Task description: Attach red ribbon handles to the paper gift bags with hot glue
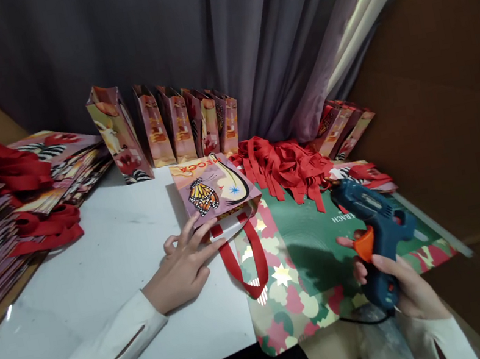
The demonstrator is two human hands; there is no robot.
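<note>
Probably light and crushable, the paper bag [218,186] suits holding by its edges, our left grip [184,270] spread loosely at its near side, our right grip [412,285] clasping a glue gun [383,234].

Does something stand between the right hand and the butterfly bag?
Nothing upright is visible between them. The right hand holds a glue gun, and ends of the red ribbons lie between the gun's tip and the butterfly bag.
</note>
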